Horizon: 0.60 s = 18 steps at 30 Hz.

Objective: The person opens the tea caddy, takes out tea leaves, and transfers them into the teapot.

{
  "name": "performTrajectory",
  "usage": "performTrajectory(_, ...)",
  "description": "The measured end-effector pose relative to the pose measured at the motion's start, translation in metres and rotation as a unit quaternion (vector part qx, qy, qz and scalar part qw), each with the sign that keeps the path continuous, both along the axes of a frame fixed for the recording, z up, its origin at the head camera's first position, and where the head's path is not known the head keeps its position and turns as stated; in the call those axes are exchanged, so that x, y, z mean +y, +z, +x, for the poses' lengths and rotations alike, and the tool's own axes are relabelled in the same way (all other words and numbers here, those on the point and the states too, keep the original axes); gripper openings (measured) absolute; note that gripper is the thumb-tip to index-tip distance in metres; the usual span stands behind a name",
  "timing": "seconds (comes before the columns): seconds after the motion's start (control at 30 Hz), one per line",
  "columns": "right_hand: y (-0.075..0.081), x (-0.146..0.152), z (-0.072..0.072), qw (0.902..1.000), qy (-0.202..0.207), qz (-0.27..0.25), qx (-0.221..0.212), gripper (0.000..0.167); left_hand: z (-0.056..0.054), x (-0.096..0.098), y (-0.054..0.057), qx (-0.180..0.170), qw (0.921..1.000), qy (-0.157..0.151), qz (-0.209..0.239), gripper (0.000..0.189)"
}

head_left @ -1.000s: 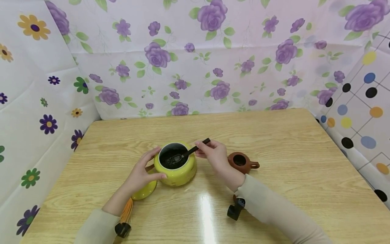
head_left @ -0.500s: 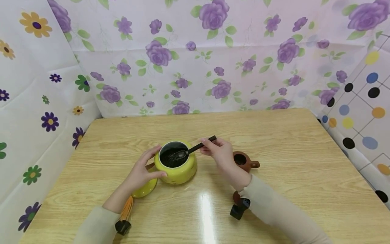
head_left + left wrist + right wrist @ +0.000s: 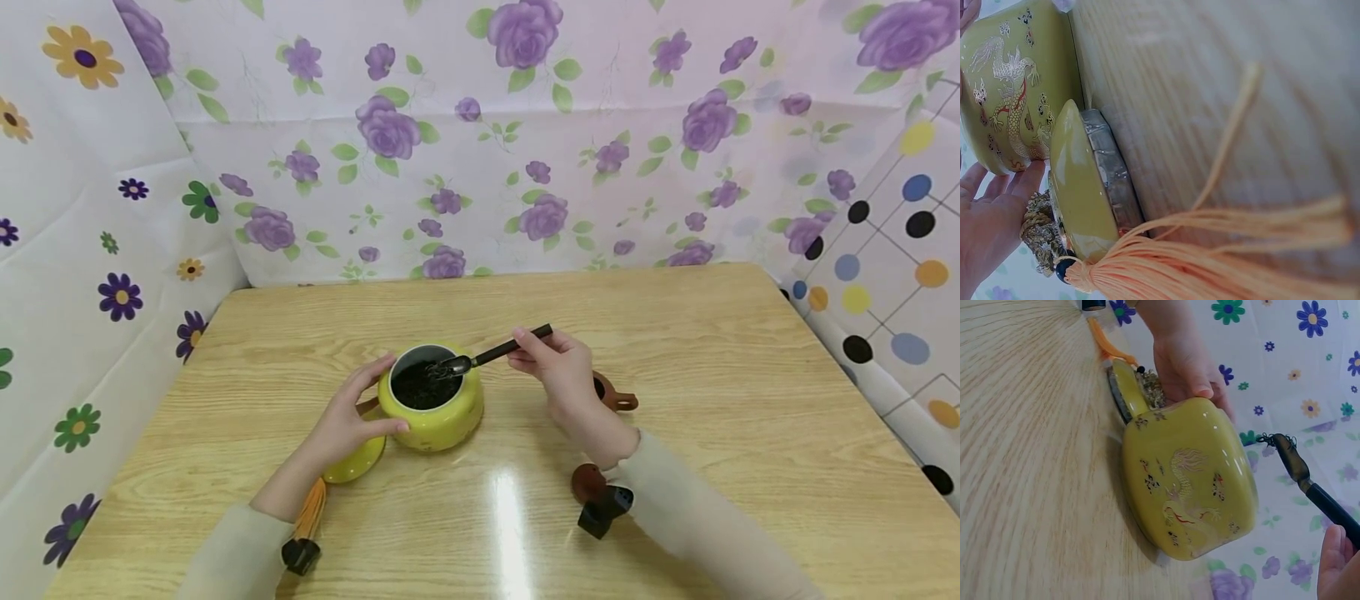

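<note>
Landmark: the round, glazed yellow jar (image 3: pixel 441 429). Behind the jar, bare pale-wood tabletop (image 3: pixel 420 312) affords passage; in front, a second free lane. Obstructions: left of the jar, the left hand (image 3: pixel 351 418) against its wall and the yellow domed lid (image 3: pixel 356 464) with orange tassel (image 3: pixel 310 508); over its mouth and right rim, the slim black-handled spoon (image 3: pixel 495 353); farther right, the right hand (image 3: pixel 564 367) and brown clay teapot (image 3: pixel 612 398).

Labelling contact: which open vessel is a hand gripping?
The yellow jar: the left hand grips its side. The brown pot, smaller, stands apart, partly hidden behind the right hand.
</note>
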State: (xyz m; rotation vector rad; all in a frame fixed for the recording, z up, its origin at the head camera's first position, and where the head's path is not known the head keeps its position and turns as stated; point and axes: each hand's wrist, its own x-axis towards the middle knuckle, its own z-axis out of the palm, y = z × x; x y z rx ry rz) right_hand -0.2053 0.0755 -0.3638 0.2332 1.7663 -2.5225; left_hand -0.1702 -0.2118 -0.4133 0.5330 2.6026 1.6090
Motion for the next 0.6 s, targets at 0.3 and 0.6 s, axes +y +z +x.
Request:
performTrajectory(0.3, 0.006, 0.019, 0.004, 0.9999, -0.004, -0.016, -0.002, 0.012, -0.001, 0.001, 0.0, 0.004, 1.0, -0.003, 0.008, 0.089)
performTrajectory(0.6, 0.009, 0.045, 0.011, 0.9992, -0.018, -0.029, 0.018, 0.018, -0.002, 0.0, -0.002, 0.001, 1.0, 0.001, 0.002, 0.089)
